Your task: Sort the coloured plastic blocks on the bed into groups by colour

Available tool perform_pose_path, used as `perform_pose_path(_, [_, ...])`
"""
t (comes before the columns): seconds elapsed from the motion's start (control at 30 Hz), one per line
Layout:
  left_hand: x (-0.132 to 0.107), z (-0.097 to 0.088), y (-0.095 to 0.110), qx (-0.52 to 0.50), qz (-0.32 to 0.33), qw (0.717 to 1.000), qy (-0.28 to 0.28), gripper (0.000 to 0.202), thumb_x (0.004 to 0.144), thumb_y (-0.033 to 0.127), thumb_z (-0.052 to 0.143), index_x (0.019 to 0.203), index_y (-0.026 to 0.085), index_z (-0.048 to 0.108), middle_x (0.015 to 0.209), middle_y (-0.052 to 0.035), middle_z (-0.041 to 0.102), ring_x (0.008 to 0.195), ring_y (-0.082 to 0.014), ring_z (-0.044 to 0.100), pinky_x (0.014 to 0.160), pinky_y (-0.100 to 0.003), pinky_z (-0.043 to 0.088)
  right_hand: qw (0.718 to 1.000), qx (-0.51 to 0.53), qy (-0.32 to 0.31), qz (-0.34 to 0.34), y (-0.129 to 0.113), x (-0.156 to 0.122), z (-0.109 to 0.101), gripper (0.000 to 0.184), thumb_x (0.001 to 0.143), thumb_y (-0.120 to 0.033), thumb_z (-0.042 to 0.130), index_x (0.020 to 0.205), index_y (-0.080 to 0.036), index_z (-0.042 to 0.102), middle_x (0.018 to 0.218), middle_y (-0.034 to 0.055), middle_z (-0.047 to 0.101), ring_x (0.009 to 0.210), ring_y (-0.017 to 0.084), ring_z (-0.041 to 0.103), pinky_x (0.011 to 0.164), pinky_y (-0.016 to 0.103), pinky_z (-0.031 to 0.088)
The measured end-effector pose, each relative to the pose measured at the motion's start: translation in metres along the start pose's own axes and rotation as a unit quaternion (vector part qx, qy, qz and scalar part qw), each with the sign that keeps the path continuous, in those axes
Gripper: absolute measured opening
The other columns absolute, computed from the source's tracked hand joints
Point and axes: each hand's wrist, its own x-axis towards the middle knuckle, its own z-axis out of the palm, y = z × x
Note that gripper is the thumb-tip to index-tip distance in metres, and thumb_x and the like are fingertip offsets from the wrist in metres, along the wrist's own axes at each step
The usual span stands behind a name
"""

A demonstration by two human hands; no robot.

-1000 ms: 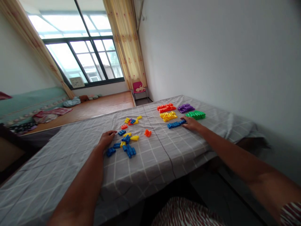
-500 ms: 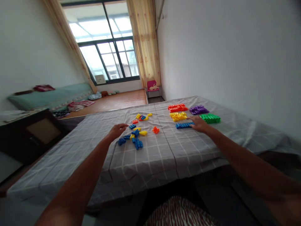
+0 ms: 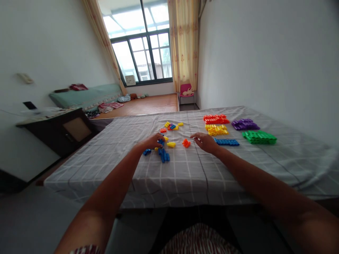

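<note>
My left hand (image 3: 153,141) is over the loose pile, its fingers curled onto a blue plastic block (image 3: 161,142). Just below lie more blue blocks (image 3: 164,155), and a yellow block (image 3: 171,144) is to the right of the fingers. My right hand (image 3: 204,142) hovers with thumb and fingers apart and nothing visible between them. It is between an orange block cluster (image 3: 186,143) and a row of blue blocks (image 3: 226,142). Beyond that row sit grouped yellow blocks (image 3: 217,129) and red-orange blocks (image 3: 216,119).
Purple blocks (image 3: 245,124) and green blocks (image 3: 259,137) lie at the right on the grey checked cloth (image 3: 106,158). A mixed heap (image 3: 171,126) is farther back. A dark cabinet (image 3: 58,132) stands left, and a white wall (image 3: 278,63) rises on the right.
My left hand has moved onto the loose blue blocks and closed on one. My right hand has moved left, away from the blue row. The view has turned slightly left.
</note>
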Motion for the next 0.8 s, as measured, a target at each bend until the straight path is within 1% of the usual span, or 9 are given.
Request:
perform_pose_path(0.07, [-0.002,-0.004,0.004,-0.006,-0.039,0.998,0.046,0.045,0.065,0.037,0.075,0.107,0.020,0.073,0.111,-0.0082,0.065,0.095,-0.0232,0.065,0.090,-0.037,0.053,0.999,0.014,0.034,0.037,0.013,-0.003,-0.005,0.027,0.088,-0.016,0.049,0.106,-0.022,0.069,0.108,0.0057,0.072,0.087,0.018,0.068,0.084,0.032,0.052])
perform_pose_path(0.13, [0.004,-0.003,0.016,-0.044,-0.047,0.994,0.092,0.052,0.071,0.042,0.072,0.117,0.018,0.068,0.117,-0.0098,0.063,0.096,-0.0219,0.065,0.088,-0.036,0.054,0.991,0.046,0.093,0.084,0.027,-0.006,-0.018,0.026,0.087,-0.019,0.050,0.105,-0.022,0.069,0.100,0.0050,0.073,0.084,0.018,0.068,0.079,0.031,0.053])
perform_pose_path(0.23, [0.027,0.013,0.051,-0.126,0.020,0.985,0.113,0.049,0.079,0.045,0.064,0.119,0.016,0.066,0.120,-0.0120,0.064,0.102,-0.0216,0.064,0.090,-0.034,0.053,0.957,0.087,0.233,0.151,0.050,-0.011,-0.046,0.026,0.086,-0.023,0.049,0.103,-0.019,0.068,0.095,0.0061,0.073,0.084,0.019,0.068,0.076,0.030,0.054])
perform_pose_path(0.3, [0.049,0.032,0.082,-0.163,0.068,0.980,0.093,0.045,0.082,0.045,0.062,0.114,0.014,0.067,0.113,-0.0128,0.067,0.099,-0.0209,0.064,0.086,-0.033,0.054,0.929,0.074,0.308,0.191,0.064,-0.015,-0.060,0.025,0.084,-0.023,0.048,0.099,-0.018,0.068,0.095,0.0074,0.072,0.082,0.020,0.068,0.077,0.031,0.053])
perform_pose_path(0.33, [0.060,0.044,0.097,-0.166,0.086,0.979,0.079,0.043,0.082,0.045,0.063,0.110,0.014,0.069,0.108,-0.0129,0.069,0.095,-0.0202,0.065,0.083,-0.032,0.054,0.919,0.060,0.328,0.209,0.070,-0.017,-0.064,0.025,0.083,-0.023,0.048,0.097,-0.018,0.068,0.094,0.0076,0.072,0.081,0.020,0.067,0.077,0.032,0.053])
perform_pose_path(0.43, [0.090,0.077,0.136,-0.159,0.118,0.980,0.039,0.038,0.077,0.043,0.069,0.102,0.015,0.071,0.099,-0.0105,0.070,0.087,-0.0182,0.065,0.078,-0.031,0.054,0.907,0.024,0.351,0.229,0.082,-0.021,-0.066,0.024,0.079,-0.021,0.047,0.092,-0.019,0.067,0.090,0.0070,0.073,0.077,0.021,0.066,0.078,0.033,0.053])
perform_pose_path(0.5, [0.105,0.096,0.150,-0.152,0.115,0.981,0.042,0.034,0.074,0.040,0.071,0.099,0.016,0.071,0.096,-0.0082,0.069,0.086,-0.0175,0.065,0.078,-0.030,0.054,0.911,0.013,0.354,0.212,0.086,-0.022,-0.062,0.023,0.077,-0.020,0.047,0.089,-0.018,0.067,0.088,0.0069,0.073,0.075,0.021,0.066,0.077,0.034,0.052])
perform_pose_path(0.63, [0.120,0.120,0.152,-0.143,0.082,0.985,0.051,0.028,0.072,0.032,0.072,0.095,0.016,0.069,0.096,-0.0068,0.067,0.083,-0.0153,0.062,0.079,-0.030,0.054,0.920,0.008,0.342,0.192,0.090,-0.020,-0.055,0.023,0.076,-0.019,0.047,0.086,-0.018,0.068,0.085,0.0069,0.073,0.071,0.020,0.065,0.075,0.034,0.052])
perform_pose_path(0.8, [0.122,0.134,0.146,-0.096,0.067,0.991,0.069,0.022,0.073,0.024,0.071,0.092,0.016,0.067,0.095,-0.0054,0.066,0.088,-0.0168,0.060,0.084,-0.032,0.052,0.934,0.014,0.304,0.186,0.085,-0.018,-0.052,0.024,0.075,-0.019,0.048,0.088,-0.019,0.069,0.086,0.0062,0.073,0.072,0.020,0.065,0.074,0.034,0.052])
